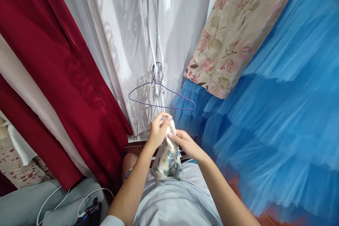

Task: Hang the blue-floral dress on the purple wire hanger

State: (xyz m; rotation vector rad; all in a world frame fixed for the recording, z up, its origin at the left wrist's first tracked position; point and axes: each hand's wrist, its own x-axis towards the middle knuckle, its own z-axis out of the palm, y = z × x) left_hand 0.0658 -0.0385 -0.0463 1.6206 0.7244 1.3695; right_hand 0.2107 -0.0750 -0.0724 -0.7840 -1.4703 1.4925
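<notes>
Between my two hands hangs a piece of light cloth with blue and yellowish patches, bunched at its top and dangling over my lap. My left hand pinches its upper edge with thumb and fingers. Just to the right and slightly lower, my right hand grips the same cloth, thumb on top. What kind of garment it is, I cannot make out. Beyond my fingers a thin purple hanger hangs from the white metal grille, with nothing on it.
White curtains hang behind the metal grille. A red curtain falls at left. On the right are a floral cloth and a layered blue tulle dress. A white cable and dark device lie at lower left.
</notes>
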